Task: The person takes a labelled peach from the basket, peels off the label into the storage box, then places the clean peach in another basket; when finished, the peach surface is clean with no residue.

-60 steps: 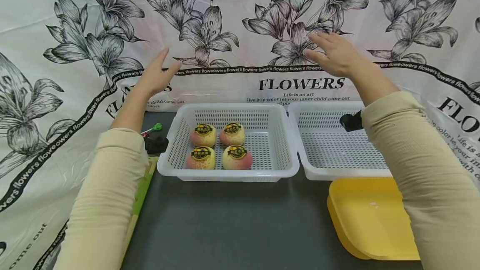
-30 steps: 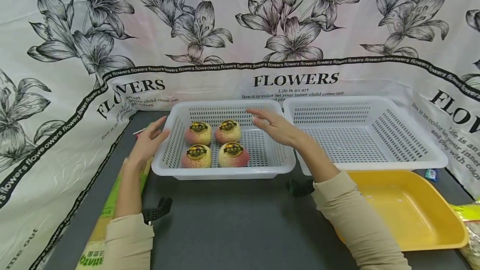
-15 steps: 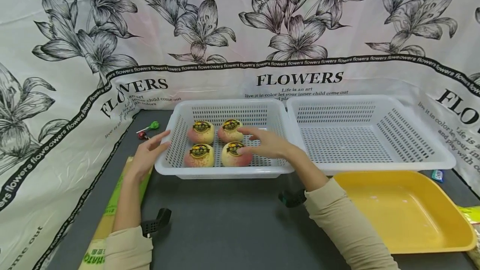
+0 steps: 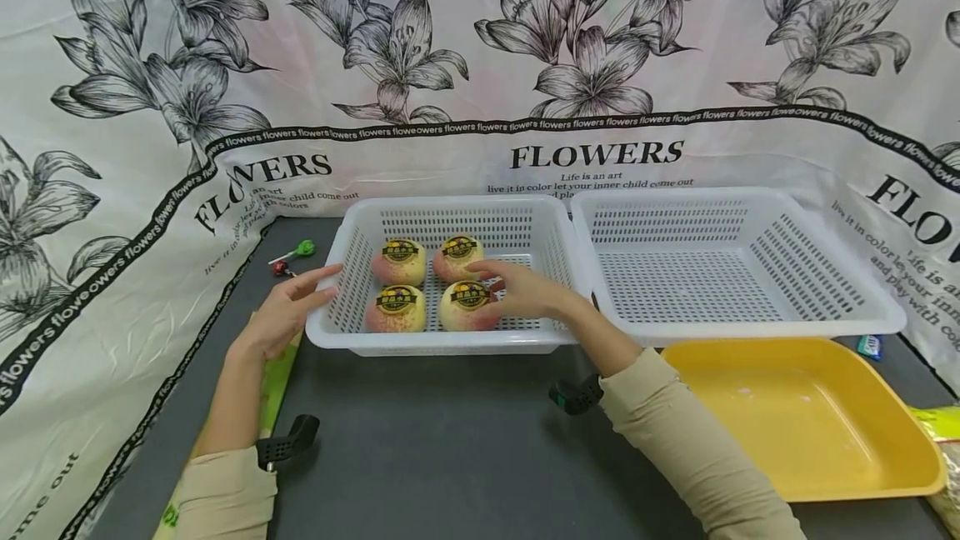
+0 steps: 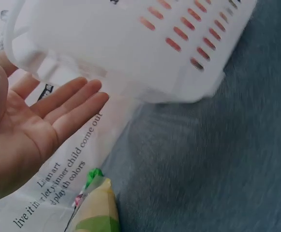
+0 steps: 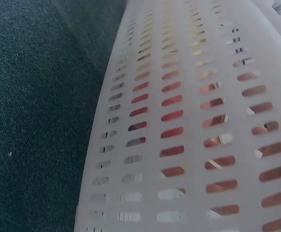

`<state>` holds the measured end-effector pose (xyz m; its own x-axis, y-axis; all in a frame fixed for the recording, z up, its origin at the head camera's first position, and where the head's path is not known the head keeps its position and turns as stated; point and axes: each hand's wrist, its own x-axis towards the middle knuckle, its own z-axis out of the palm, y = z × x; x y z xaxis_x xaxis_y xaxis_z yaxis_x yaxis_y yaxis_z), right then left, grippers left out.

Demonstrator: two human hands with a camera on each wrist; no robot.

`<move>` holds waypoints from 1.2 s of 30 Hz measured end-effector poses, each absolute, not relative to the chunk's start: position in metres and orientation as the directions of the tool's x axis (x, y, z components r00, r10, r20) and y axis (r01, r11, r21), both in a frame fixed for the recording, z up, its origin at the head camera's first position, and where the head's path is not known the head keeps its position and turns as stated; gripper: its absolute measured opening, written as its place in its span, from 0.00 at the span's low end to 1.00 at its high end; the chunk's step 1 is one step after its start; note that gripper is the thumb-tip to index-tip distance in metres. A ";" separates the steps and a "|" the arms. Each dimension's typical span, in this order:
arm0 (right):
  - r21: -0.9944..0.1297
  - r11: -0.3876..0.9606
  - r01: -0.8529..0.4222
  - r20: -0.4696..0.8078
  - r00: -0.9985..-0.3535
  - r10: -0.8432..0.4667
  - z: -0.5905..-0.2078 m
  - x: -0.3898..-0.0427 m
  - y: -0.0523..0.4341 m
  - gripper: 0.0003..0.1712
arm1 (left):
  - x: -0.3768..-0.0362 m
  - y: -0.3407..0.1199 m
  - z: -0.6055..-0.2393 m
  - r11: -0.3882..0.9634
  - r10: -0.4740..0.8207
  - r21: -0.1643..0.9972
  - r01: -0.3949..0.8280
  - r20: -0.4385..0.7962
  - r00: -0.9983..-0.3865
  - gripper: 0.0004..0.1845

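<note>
Both arms wear long, close-fitting sleeves in pale beige, the left sleeve [image 4: 225,494] at seven o'clock, the right sleeve [image 4: 690,448] at five o'clock, each ending just short of the wrist. A small black clip-like mount [image 4: 283,443] juts from the left cuff, a matching black mount [image 4: 573,395] from the right cuff. Bare left hand [image 4: 283,317], bare right hand [image 4: 525,292], no rings, no watch showing.
</note>
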<state>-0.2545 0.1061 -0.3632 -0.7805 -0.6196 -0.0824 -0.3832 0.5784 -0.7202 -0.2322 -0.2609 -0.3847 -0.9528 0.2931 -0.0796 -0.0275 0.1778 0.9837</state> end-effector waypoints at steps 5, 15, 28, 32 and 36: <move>-0.706 0.590 -0.391 -0.097 -0.772 -0.628 -0.364 -0.253 0.102 0.41 | -0.234 -0.264 -0.386 0.123 0.322 0.991 -0.047 -0.085 -0.943 0.31; -0.659 0.590 -0.467 -0.050 -0.755 -0.653 -0.362 -0.254 0.100 0.39 | -0.242 -0.265 -0.379 0.174 0.367 0.985 -0.005 -0.070 -0.928 0.31; -0.680 0.638 -0.361 -0.124 -0.801 -0.586 -0.367 -0.256 0.093 0.39 | -0.244 -0.271 -0.376 0.104 0.392 0.991 -0.082 -0.117 -0.913 0.29; -0.699 0.627 -0.343 -0.131 -0.802 -0.583 -0.369 -0.258 0.089 0.39 | -0.244 -0.270 -0.377 0.060 0.396 0.993 -0.102 -0.118 -0.911 0.29; -0.716 0.619 -0.323 -0.137 -0.804 -0.578 -0.370 -0.259 0.085 0.37 | -0.243 -0.272 -0.377 0.042 0.397 0.992 -0.118 -0.125 -0.909 0.28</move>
<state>-0.2591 0.0849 -0.3700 -0.8043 -0.5781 -0.1371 -0.3226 0.6187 -0.7163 -0.2433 -0.2721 -0.3770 -0.9093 0.3970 -0.1251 -0.1181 0.0421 0.9921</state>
